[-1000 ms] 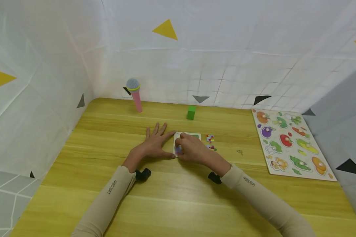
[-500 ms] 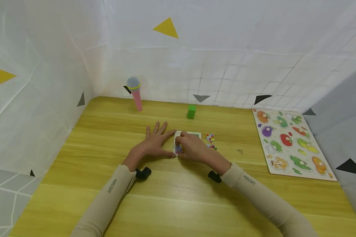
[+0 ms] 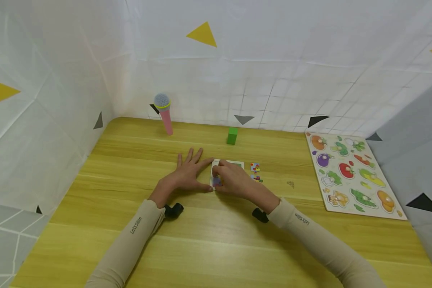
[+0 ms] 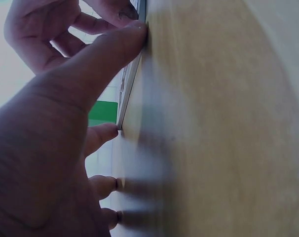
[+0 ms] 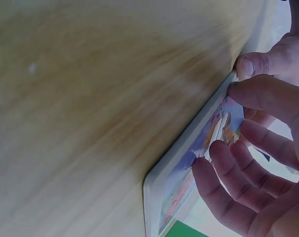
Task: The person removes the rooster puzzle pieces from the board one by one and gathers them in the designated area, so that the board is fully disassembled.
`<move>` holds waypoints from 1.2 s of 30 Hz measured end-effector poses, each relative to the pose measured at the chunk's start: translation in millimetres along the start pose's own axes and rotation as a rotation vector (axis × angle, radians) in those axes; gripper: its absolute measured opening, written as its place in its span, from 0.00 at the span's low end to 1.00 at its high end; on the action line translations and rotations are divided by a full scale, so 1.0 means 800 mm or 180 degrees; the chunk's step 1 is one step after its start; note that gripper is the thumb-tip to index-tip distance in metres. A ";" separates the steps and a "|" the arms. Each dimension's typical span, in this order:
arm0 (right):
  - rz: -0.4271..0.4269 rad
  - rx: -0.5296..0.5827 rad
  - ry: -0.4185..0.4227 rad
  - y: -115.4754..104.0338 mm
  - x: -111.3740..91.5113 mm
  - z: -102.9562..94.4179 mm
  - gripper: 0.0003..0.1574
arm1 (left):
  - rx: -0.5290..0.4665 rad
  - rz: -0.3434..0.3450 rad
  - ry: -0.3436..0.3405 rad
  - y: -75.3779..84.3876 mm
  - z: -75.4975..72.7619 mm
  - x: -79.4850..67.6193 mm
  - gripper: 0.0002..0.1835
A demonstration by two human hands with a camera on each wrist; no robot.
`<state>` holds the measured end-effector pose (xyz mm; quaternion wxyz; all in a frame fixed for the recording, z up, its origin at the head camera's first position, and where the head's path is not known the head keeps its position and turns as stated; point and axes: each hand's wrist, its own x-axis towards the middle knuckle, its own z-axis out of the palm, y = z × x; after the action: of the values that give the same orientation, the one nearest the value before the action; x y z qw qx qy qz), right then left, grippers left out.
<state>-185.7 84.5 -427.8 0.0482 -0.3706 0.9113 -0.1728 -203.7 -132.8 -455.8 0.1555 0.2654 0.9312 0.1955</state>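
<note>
A small white-framed jigsaw board (image 3: pixel 240 163) lies flat on the wooden table, largely covered by my right hand (image 3: pixel 234 180). My left hand (image 3: pixel 187 175) rests spread at the board's left side, its thumb at the near corner and index fingertip at the far one. In the right wrist view, curled fingers of the right hand hold a puzzle piece (image 5: pixel 219 129) tilted over the printed picture, and the right thumb sits at the board frame (image 5: pixel 176 148) beside the left thumb. Two loose puzzle pieces (image 3: pixel 255 167) lie just right of the board.
A green block (image 3: pixel 232 136) stands behind the board. Farther left at the back stands a pink toy microphone (image 3: pixel 166 116). A vegetable peg puzzle (image 3: pixel 349 176) lies along the table's right side. White sheeting (image 3: pixel 273 48) hangs behind the table.
Both hands keep nearly the same pose at the board. The head view has shifted slightly.
</note>
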 end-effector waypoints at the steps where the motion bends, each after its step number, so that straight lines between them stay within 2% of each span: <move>1: -0.0009 -0.0001 0.0003 -0.001 0.000 0.000 0.17 | -0.0004 -0.0002 -0.0005 0.000 0.000 0.000 0.54; 9: 0.0027 -0.0221 -0.0086 -0.004 0.002 0.002 0.19 | 0.0002 0.0002 -0.0020 0.000 -0.001 0.000 0.54; 16: 0.0059 -0.0264 -0.0082 -0.006 0.001 0.002 0.21 | 0.0000 -0.0020 -0.0039 0.000 -0.001 0.000 0.55; 26: -0.0021 -0.0007 0.0062 -0.002 -0.010 -0.007 0.17 | -0.0017 0.0013 -0.0024 -0.001 -0.001 -0.002 0.55; 36: -0.0104 0.0150 0.0237 0.009 -0.038 -0.021 0.13 | -0.0023 0.0012 -0.0003 -0.001 -0.002 0.001 0.56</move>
<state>-172.0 114.7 -415.6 0.0201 -0.3775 0.9020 -0.2087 -204.7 -133.3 -454.9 0.1565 0.2667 0.9299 0.1991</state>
